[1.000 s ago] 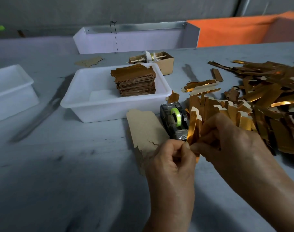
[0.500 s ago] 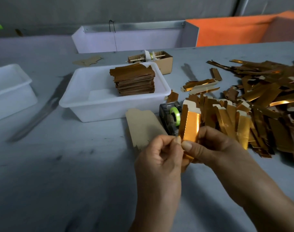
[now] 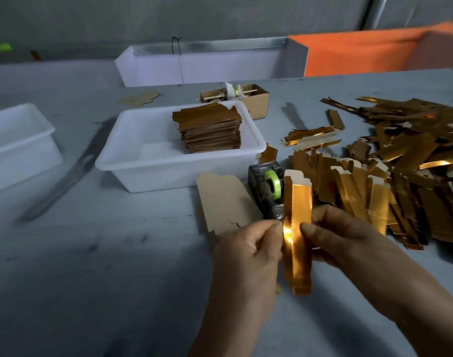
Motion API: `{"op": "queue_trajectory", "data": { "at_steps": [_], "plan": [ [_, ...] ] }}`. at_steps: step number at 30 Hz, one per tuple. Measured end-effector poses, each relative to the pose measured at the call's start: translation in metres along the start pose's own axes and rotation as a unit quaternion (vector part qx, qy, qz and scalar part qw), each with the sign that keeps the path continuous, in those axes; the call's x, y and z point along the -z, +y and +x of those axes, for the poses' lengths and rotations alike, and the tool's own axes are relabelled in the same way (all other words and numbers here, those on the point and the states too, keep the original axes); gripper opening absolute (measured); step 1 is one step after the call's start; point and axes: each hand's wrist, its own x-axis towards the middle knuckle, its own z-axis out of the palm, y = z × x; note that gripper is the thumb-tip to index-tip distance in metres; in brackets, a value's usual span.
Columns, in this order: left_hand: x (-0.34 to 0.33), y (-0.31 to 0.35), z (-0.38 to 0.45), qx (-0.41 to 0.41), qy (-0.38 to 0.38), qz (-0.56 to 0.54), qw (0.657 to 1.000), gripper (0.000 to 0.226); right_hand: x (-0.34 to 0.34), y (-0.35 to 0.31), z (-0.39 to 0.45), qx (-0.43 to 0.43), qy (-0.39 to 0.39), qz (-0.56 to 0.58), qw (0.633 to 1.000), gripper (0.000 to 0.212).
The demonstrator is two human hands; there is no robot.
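Observation:
A long gold foil box blank (image 3: 298, 228), folded into a narrow sleeve, stands upright between my hands above the grey table. My left hand (image 3: 248, 253) pinches its left edge with thumb and forefinger. My right hand (image 3: 341, 240) grips its right side, thumb on the front, fingers behind. Just behind it sits a dark tape dispenser (image 3: 266, 189) with a green roll. A big heap of gold blanks (image 3: 400, 161) covers the table to the right.
A white tub (image 3: 132, 163) holds a stack of flat brown blanks (image 3: 210, 130). One flat kraft blank (image 3: 225, 202) lies beside the dispenser. Another white tub (image 3: 19, 145) stands at left, a small cardboard box (image 3: 253, 99) behind, and a white tray (image 3: 207, 63) at the back.
The gold blank has turned from edge-on to face me and been drawn nearer and lower, away from the heap. Both hands have kept hold of it.

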Motion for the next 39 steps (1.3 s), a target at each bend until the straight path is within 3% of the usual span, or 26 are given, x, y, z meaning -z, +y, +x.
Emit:
{"op": "queue_trajectory", "data": {
  "at_steps": [3, 7, 10, 12, 14, 16, 19, 23, 25, 29, 32, 35, 39],
  "plan": [
    [-0.003, 0.001, 0.006, -0.036, 0.032, 0.079, 0.996, 0.021, 0.015, -0.012, 0.013, 0.017, 0.064, -0.036, 0.997, 0.013],
    [0.01, -0.007, 0.015, -0.109, 0.167, 0.187, 0.962, 0.016, 0.053, -0.021, 0.042, 0.019, 0.215, -0.094, 0.972, 0.011],
    [0.02, -0.016, 0.022, -0.121, 0.239, 0.305, 0.914, 0.018, 0.071, -0.01, 0.054, -0.005, 0.334, -0.321, 0.886, 0.035],
    [0.021, -0.023, 0.027, -0.05, 0.227, 0.359, 0.904, 0.033, 0.059, 0.002, 0.053, 0.064, 0.377, -0.4, 0.833, 0.04],
    [0.021, -0.031, 0.035, 0.02, 0.195, 0.376, 0.906, 0.046, 0.035, 0.013, 0.05, 0.177, 0.351, -0.442, 0.806, 0.042],
    [0.024, -0.037, 0.044, 0.072, 0.175, 0.303, 0.934, 0.048, 0.017, 0.025, 0.054, 0.238, 0.288, -0.49, 0.788, 0.052],
    [0.03, -0.04, 0.053, 0.117, 0.181, 0.163, 0.963, 0.036, 0.017, 0.032, 0.072, 0.196, 0.192, -0.546, 0.791, 0.082],
    [0.033, -0.044, 0.057, 0.101, 0.204, 0.101, 0.968, 0.031, 0.027, 0.036, 0.096, 0.176, 0.121, -0.587, 0.781, 0.107],
    [0.031, -0.045, 0.061, 0.106, 0.202, 0.085, 0.97, 0.031, 0.029, 0.037, 0.105, 0.159, 0.091, -0.607, 0.773, 0.102],
    [0.032, -0.048, 0.068, 0.134, 0.202, 0.019, 0.97, 0.032, 0.039, 0.052, 0.116, 0.127, 0.073, -0.656, 0.74, 0.072],
    [0.034, -0.052, 0.072, 0.157, 0.197, -0.028, 0.967, 0.033, 0.059, 0.056, 0.122, 0.085, 0.089, -0.676, 0.726, 0.069],
    [0.037, -0.054, 0.073, 0.178, 0.184, -0.02, 0.966, 0.021, 0.081, 0.046, 0.127, 0.048, 0.099, -0.66, 0.743, 0.065],
    [0.042, -0.055, 0.074, 0.189, 0.176, -0.023, 0.966, 0.025, 0.08, 0.023, 0.117, 0.134, 0.126, -0.571, 0.8, 0.056]
  ]
}}
